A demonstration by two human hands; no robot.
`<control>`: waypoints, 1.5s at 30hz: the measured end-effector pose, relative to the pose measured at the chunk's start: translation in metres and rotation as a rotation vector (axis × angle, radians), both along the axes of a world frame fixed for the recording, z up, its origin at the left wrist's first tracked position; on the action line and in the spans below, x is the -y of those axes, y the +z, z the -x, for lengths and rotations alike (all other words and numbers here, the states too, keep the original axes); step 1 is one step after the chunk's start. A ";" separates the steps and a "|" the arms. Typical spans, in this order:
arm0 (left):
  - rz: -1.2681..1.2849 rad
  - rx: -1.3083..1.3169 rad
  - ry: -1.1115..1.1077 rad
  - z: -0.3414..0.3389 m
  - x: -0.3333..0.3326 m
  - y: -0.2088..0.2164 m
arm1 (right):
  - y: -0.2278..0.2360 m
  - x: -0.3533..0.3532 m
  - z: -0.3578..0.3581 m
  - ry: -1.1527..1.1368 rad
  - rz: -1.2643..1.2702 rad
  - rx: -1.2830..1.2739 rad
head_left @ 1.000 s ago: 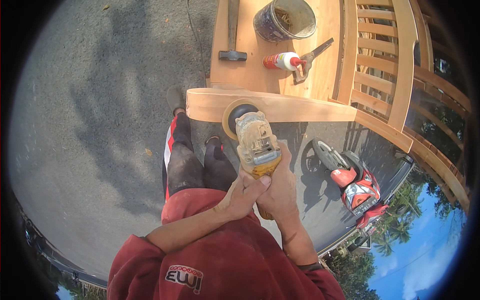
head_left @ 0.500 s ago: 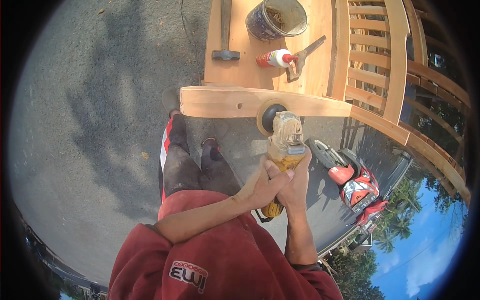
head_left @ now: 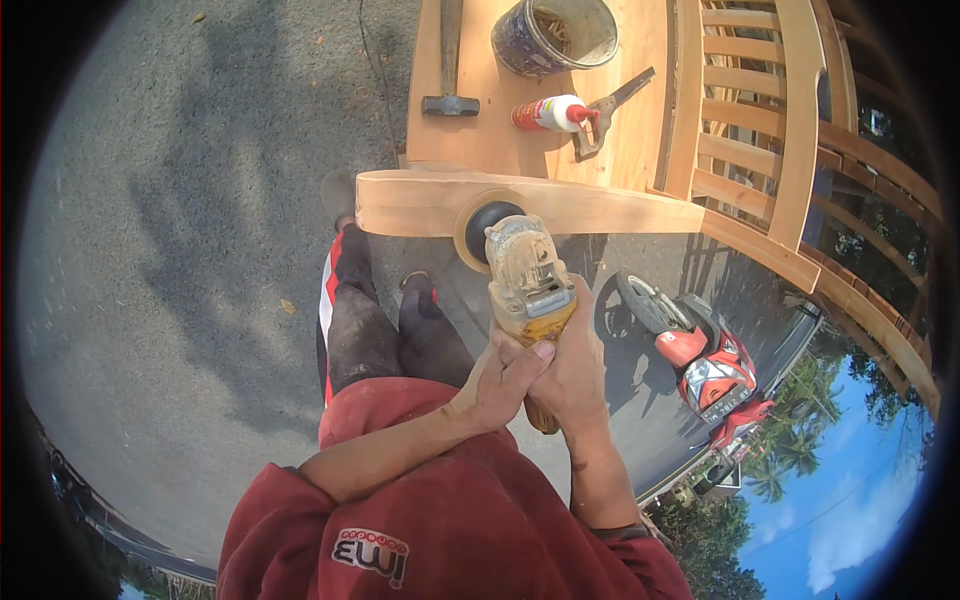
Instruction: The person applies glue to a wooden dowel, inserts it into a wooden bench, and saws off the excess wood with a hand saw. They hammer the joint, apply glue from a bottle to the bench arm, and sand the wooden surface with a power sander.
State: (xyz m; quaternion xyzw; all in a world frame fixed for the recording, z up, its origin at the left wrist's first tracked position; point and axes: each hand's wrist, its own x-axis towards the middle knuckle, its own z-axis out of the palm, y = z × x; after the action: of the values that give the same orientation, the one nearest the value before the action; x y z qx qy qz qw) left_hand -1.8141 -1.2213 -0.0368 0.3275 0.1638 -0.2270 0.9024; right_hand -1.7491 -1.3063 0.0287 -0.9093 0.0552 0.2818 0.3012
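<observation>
Both my hands are wrapped round the body of a yellow angle grinder (head_left: pixel 531 288) with a dusty metal head. My left hand (head_left: pixel 497 383) closes on it from the left, and my right hand (head_left: pixel 570 375) grips its right side. The round sanding disc (head_left: pixel 468 232) with a black backing lies against the front face of a pale wooden armrest (head_left: pixel 620 208). The disc covers part of the armrest's left half. Much of the grinder's rear is hidden behind my hands.
Beyond the armrest, a wooden panel (head_left: pixel 475 145) carries a hammer (head_left: pixel 451 104), a paint-stained bucket (head_left: pixel 520 45), a white-and-red glue bottle (head_left: pixel 548 114) and a handsaw (head_left: pixel 600 120). A slatted wooden backrest (head_left: pixel 800 110) rises at right. A red motorcycle (head_left: pixel 715 370) stands on the asphalt (head_left: pixel 230 300).
The grinder and both my hands have moved left along the armrest. Its disc now covers the spot where a small dark hole was visible.
</observation>
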 end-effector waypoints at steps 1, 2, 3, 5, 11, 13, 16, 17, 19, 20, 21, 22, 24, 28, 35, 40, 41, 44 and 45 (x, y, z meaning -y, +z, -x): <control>0.011 0.034 -0.007 -0.002 0.006 -0.005 | -0.004 0.008 0.004 -0.029 -0.022 0.022; 0.021 0.068 -0.015 -0.003 0.014 -0.009 | -0.007 0.015 0.005 -0.057 -0.044 0.044; 0.021 0.028 -0.026 -0.002 0.025 -0.013 | -0.007 0.021 0.006 -0.105 -0.027 0.043; 0.010 -0.049 -0.031 -0.003 0.047 -0.017 | -0.007 0.029 0.002 -0.184 -0.002 0.042; -0.565 0.234 -0.450 -0.029 0.025 -0.014 | -0.033 0.089 0.021 -0.596 -0.153 0.184; -1.236 0.474 -0.156 -0.047 -0.029 -0.016 | -0.032 0.099 0.035 -0.603 -0.086 0.217; -1.955 0.441 -0.023 -0.086 -0.085 -0.051 | -0.034 0.102 0.052 -0.636 -0.096 0.230; -2.074 0.402 -0.099 -0.090 -0.090 -0.062 | -0.032 0.098 0.053 -0.637 -0.119 0.231; -1.912 0.346 -0.203 -0.091 -0.092 -0.066 | -0.032 0.091 0.059 -0.655 -0.155 0.243; -1.828 0.318 -0.253 -0.093 -0.093 -0.068 | -0.033 0.090 0.059 -0.638 -0.172 0.234; -1.819 0.332 -0.238 -0.092 -0.093 -0.070 | -0.033 0.090 0.062 -0.621 -0.183 0.219; -1.809 0.346 -0.222 -0.092 -0.093 -0.072 | -0.032 0.090 0.066 -0.603 -0.193 0.205; -1.786 0.377 -0.207 -0.092 -0.093 -0.073 | -0.033 0.088 0.071 -0.599 -0.217 0.187; -1.760 0.413 -0.216 -0.092 -0.095 -0.072 | -0.023 0.075 0.064 -0.643 -0.266 0.138; -1.528 0.346 0.078 -0.087 -0.117 -0.088 | -0.015 0.044 0.051 -0.452 -0.203 0.109; -1.251 -0.098 0.569 -0.013 -0.145 -0.087 | -0.005 -0.016 0.028 -0.136 -0.081 -0.053; -1.059 -0.112 0.514 0.020 -0.137 -0.081 | -0.007 -0.027 0.024 -0.050 -0.070 -0.082; -0.386 -0.122 0.207 0.066 -0.102 -0.035 | -0.014 -0.049 0.024 0.152 -0.072 -0.005; -0.186 -0.195 0.230 0.057 -0.087 -0.008 | -0.014 -0.051 0.023 0.162 -0.022 -0.002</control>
State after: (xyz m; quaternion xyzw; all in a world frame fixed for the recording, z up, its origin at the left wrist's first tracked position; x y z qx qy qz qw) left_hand -1.8707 -1.1345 -0.0450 0.3650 0.3071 -0.1370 0.8681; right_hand -1.7723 -1.2557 0.0144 -0.9071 -0.0212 0.3068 0.2875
